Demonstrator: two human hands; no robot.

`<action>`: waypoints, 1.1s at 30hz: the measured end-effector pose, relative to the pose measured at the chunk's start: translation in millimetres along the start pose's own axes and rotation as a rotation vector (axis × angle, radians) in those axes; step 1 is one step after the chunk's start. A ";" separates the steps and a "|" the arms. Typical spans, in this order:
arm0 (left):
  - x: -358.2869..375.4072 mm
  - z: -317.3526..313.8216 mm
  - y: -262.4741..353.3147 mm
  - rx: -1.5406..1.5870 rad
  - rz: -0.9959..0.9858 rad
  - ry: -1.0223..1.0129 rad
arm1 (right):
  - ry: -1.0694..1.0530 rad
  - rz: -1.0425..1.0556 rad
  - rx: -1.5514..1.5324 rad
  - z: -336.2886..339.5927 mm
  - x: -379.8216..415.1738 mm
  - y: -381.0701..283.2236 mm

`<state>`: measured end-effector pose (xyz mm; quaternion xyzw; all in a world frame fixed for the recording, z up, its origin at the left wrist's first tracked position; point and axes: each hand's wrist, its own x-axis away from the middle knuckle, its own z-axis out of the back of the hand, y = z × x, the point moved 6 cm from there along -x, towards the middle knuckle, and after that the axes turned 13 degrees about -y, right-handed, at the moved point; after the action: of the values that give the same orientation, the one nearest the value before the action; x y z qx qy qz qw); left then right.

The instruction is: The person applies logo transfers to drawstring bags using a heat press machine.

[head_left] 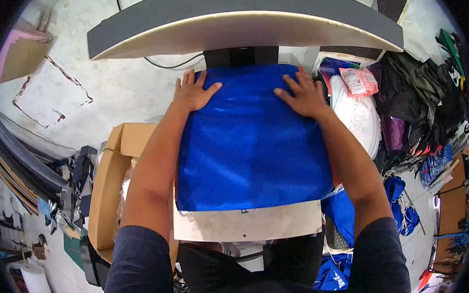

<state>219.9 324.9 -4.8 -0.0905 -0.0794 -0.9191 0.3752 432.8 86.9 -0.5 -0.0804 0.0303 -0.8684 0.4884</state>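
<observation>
A blue cloth point(253, 150) lies spread in the middle of the scene on a pale board point(247, 223), covering most of it; a strip of bare board shows along the near side. The cloth is mostly smooth, with shallow ripples toward its far side.

The left hand point(192, 93) rests palm down at the far left edge of the cloth, its fingers spread apart and its thumb pointing right across the cloth. The right hand point(307, 98) lies palm down near the far right corner, its fingers also spread and its thumb toward the left. Neither hand is closed around anything.

Just beyond the cloth stands a dark post point(241, 57), and above it a wide, curved grey panel point(236, 1) with a pale underside spans the far side. A black cable point(175, 65) runs to the left of the post.

To the left, beside the left forearm, is an open cardboard box point(104, 192). To the right, near the right hand, a pink packet point(358, 81) sits on a white bundle point(355, 117). Farther right is a heap of dark fabric point(413, 87).
</observation>
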 end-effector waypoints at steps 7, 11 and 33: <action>84.8 26.5 -30.6 0.189 0.158 0.208 | 0.208 -0.165 -0.141 28.2 73.6 22.4; 102.6 7.8 -36.5 0.189 0.064 0.261 | 0.033 -0.194 -0.196 16.8 76.5 38.6; 87.5 -6.3 -50.1 1.207 0.224 0.036 | 0.261 -0.168 -0.894 -36.9 19.4 95.0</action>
<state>122.5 299.8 5.0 0.1458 -0.5693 -0.6683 0.4561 496.8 19.9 -47.2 -0.1750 0.4556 -0.8097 0.3259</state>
